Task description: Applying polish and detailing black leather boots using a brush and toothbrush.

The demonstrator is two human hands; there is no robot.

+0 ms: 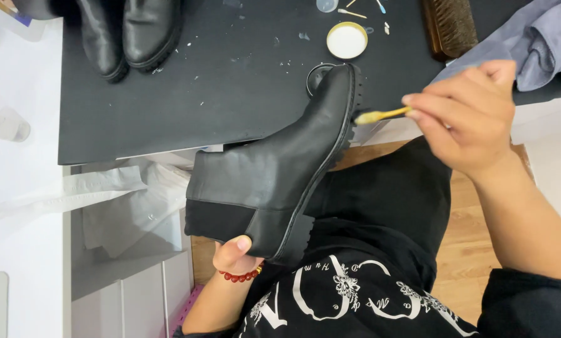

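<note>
My left hand (232, 253) grips a black leather ankle boot (274, 169) by its heel end, thumb on the elastic side panel. The boot is held over my lap, toe pointing up toward the black mat (218, 87). My right hand (465, 116) pinches a small yellow brush (380, 115), like a toothbrush. Its bristle end touches the ridged sole edge near the boot's toe. A red bead bracelet (240, 276) circles my left wrist.
Another black boot pair (130, 31) stands at the mat's far left. A round tin lid (347, 40) and an open tin (318, 76) lie near the toe. A wooden brush (449, 25) and grey cloth (537, 40) sit at right. White paper (124, 200) lies left.
</note>
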